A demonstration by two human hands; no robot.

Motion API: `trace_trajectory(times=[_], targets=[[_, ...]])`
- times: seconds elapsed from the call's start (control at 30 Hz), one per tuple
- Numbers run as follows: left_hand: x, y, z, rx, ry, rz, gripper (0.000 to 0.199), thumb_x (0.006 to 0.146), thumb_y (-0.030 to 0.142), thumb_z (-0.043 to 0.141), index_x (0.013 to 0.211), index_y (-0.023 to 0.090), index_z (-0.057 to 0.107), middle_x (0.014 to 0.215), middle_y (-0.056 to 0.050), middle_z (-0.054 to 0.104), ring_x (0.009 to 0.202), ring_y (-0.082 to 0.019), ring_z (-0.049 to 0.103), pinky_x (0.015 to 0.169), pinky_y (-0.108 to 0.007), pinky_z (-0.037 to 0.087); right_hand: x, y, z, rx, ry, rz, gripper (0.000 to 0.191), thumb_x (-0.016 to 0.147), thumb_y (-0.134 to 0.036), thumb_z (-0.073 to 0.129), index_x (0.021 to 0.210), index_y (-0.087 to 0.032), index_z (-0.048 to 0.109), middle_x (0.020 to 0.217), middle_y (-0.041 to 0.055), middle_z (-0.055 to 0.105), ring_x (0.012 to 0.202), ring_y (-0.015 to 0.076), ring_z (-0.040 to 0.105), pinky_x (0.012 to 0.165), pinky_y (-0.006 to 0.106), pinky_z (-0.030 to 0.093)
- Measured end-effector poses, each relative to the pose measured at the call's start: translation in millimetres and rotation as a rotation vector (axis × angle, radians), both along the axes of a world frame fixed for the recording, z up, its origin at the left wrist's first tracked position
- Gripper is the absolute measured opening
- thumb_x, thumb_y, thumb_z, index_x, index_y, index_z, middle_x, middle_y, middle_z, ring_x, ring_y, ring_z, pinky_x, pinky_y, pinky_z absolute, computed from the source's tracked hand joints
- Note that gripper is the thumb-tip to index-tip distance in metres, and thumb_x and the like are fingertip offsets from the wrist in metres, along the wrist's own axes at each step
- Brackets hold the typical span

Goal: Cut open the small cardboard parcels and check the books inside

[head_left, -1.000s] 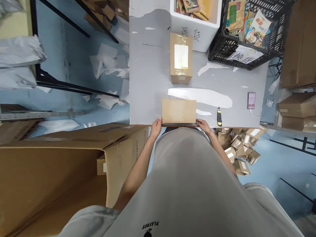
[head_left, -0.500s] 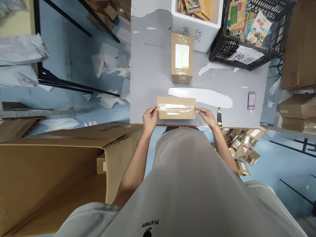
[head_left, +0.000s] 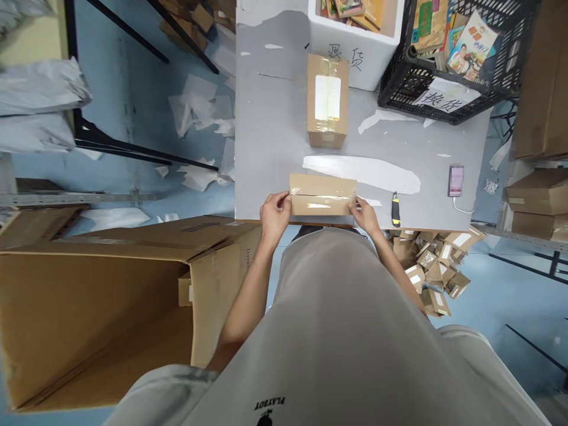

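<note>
A long cardboard box [head_left: 323,195] lies at the table's front edge, with clear tape along its top and a narrow white-and-yellow label strip. My left hand [head_left: 275,218] grips its left end, fingers bent and pinched together. At the opposite end my right hand [head_left: 365,216] pinches the lower right corner between thumb and fingers. Farther back, a second taped cardboard box [head_left: 327,118] with a white label rests against a white bin. To the right of my right hand lies a yellow-and-black box cutter [head_left: 395,210].
Books fill the white bin [head_left: 355,59] and the black crate [head_left: 444,106] at the back. A phone [head_left: 455,180] with a cable lies on the right of the table [head_left: 270,136]. A large open carton [head_left: 222,296] stands at left; small boxes [head_left: 437,266] pile on the floor at right.
The long box has shifted slightly right in view and sits a little tilted. My right hand has moved left and lower, its fingers now overlapping the box's corner. My left hand stays at the left end.
</note>
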State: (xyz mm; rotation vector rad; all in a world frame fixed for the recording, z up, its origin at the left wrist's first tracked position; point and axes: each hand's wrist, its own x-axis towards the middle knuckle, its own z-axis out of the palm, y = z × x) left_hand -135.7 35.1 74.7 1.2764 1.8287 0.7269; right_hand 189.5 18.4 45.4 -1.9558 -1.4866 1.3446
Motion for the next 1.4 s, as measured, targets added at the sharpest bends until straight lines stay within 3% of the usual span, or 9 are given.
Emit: trace_trajectory(times=[0.2, 0.33, 0.43, 0.57, 0.73, 1.03, 1.2, 1.27, 1.4], targets=[[45.7, 2.8, 52.9, 0.085, -0.129, -0.137, 0.037, 0.109, 0.043, 0.061, 0.126, 0.023, 0.087, 0.128, -0.008, 0.083, 0.117, -0.028, 0.077, 0.11, -0.04, 0.061, 27.8, -7.2, 7.6, 0.127, -0.053, -0.223, 0.082, 0.099, -0.078, 0.065, 0.157, -0.02, 0.066, 0.162, 0.0228, 0.065, 0.154, 0.0402, 0.057, 0.133, 0.063, 0.046], [77.3, -2.3, 67.7, 0.066, -0.296, -0.288, 0.034, 0.111, 0.042, 0.061, 0.123, 0.025, 0.087, 0.129, -0.007, 0.085, 0.124, -0.028, 0.078, 0.115, -0.043, 0.061, 32.4, -9.8, 25.4, 0.171, -0.008, -0.243, 0.085, 0.1, -0.086, 0.062, 0.157, -0.023, 0.068, 0.163, 0.0205, 0.064, 0.152, 0.0368, 0.061, 0.126, 0.056, 0.056], [85.7, -4.0, 58.1, 0.083, -0.288, -0.275, 0.032, 0.109, 0.042, 0.064, 0.129, 0.026, 0.084, 0.138, -0.009, 0.081, 0.133, -0.028, 0.075, 0.119, -0.045, 0.059, 29.0, -9.9, 32.4, 0.127, 0.058, -0.279, 0.092, 0.097, -0.091, 0.063, 0.158, -0.023, 0.067, 0.164, 0.02, 0.064, 0.149, 0.0354, 0.064, 0.123, 0.051, 0.059], [80.2, 1.1, 25.4, 0.029, -0.187, -0.121, 0.051, 0.101, 0.043, 0.077, 0.147, 0.023, 0.072, 0.16, -0.015, 0.066, 0.15, -0.033, 0.063, 0.12, -0.047, 0.059, 30.4, -9.0, 29.2, 0.076, 0.115, -0.333, 0.105, 0.09, -0.098, 0.065, 0.159, -0.018, 0.067, 0.167, 0.023, 0.062, 0.151, 0.0375, 0.063, 0.127, 0.054, 0.056], [74.3, 9.1, -2.5, -0.154, -0.328, -0.072, 0.045, 0.1, 0.039, 0.075, 0.14, 0.017, 0.073, 0.145, -0.017, 0.077, 0.129, -0.03, 0.077, 0.116, -0.048, 0.063, 47.5, -9.0, 19.6, 0.056, 0.133, -0.365, 0.103, 0.088, -0.099, 0.064, 0.152, -0.019, 0.072, 0.164, 0.0217, 0.066, 0.153, 0.0378, 0.062, 0.132, 0.054, 0.05], [89.2, 6.0, 4.3, -0.145, -0.374, -0.17, 0.041, 0.098, 0.04, 0.075, 0.133, 0.02, 0.077, 0.138, -0.013, 0.082, 0.112, -0.026, 0.081, 0.108, -0.044, 0.066, 67.4, -12.8, 10.1, 0.07, 0.181, -0.347, 0.087, 0.1, -0.093, 0.048, 0.149, -0.026, 0.075, 0.159, 0.0117, 0.072, 0.153, 0.0301, 0.063, 0.131, 0.05, 0.05], [88.3, 2.9, 5.3, -0.134, -0.346, -0.186, 0.042, 0.099, 0.04, 0.073, 0.136, 0.02, 0.076, 0.141, -0.014, 0.079, 0.112, -0.026, 0.08, 0.107, -0.044, 0.066, 66.0, -8.2, 9.9, 0.069, 0.171, -0.354, 0.087, 0.1, -0.093, 0.05, 0.147, -0.024, 0.075, 0.158, 0.0134, 0.073, 0.15, 0.0303, 0.065, 0.131, 0.049, 0.05], [85.4, 1.5, 6.6, -0.127, -0.327, -0.191, 0.043, 0.1, 0.039, 0.072, 0.138, 0.021, 0.075, 0.144, -0.014, 0.076, 0.118, -0.027, 0.078, 0.109, -0.045, 0.065, 63.1, -5.1, 10.1, 0.077, 0.163, -0.368, 0.089, 0.097, -0.095, 0.053, 0.144, -0.023, 0.076, 0.157, 0.0147, 0.074, 0.149, 0.0313, 0.066, 0.132, 0.051, 0.049], [80.1, -2.3, 18.4, -0.044, -0.211, -0.18, 0.041, 0.101, 0.038, 0.073, 0.14, 0.025, 0.075, 0.158, -0.016, 0.065, 0.148, -0.032, 0.064, 0.119, -0.049, 0.06, 51.7, -0.7, 13.0, 0.1, 0.145, -0.358, 0.095, 0.092, -0.099, 0.058, 0.142, -0.021, 0.078, 0.154, 0.0186, 0.074, 0.149, 0.0341, 0.065, 0.134, 0.053, 0.046]])
